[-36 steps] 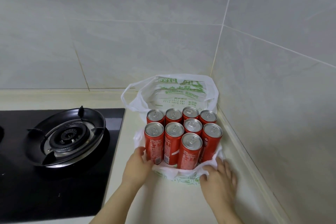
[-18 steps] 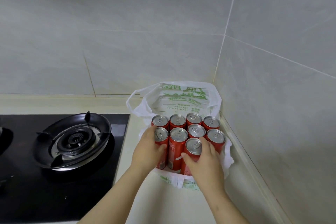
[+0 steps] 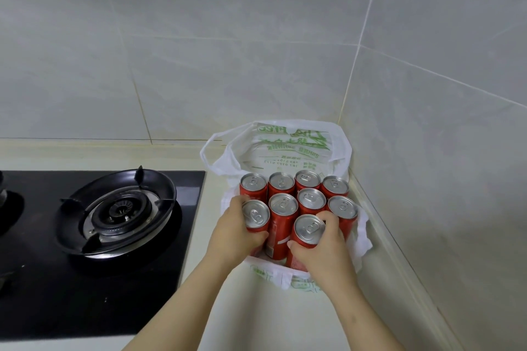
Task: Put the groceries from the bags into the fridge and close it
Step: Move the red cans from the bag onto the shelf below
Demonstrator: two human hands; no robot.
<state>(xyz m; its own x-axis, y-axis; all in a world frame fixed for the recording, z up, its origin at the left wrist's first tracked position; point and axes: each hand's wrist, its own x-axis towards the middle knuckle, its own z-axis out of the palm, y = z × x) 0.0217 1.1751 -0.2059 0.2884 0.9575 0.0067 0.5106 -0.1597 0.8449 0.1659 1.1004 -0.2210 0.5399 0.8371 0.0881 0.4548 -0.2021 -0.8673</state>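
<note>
Several red soda cans [image 3: 310, 198] with silver tops stand upright in a white plastic bag [image 3: 288, 145] with green print, pushed down around them in the counter's corner. My left hand [image 3: 236, 234] wraps around the front-left can [image 3: 255, 214]. Around the nearest front can [image 3: 308, 229] my right hand [image 3: 322, 248] is closed, fingers over its rim. The fridge is out of view.
A black gas hob [image 3: 182, 236] with a round burner [image 3: 118, 209] lies left of the bag. Tiled walls [image 3: 427, 151] meet in a corner right behind and beside the bag. The pale counter [image 3: 256, 316] runs toward me.
Both hands left the bag's folded front edge and rose to the cans, each closing around one in the front. The view shifted slightly down and left.
</note>
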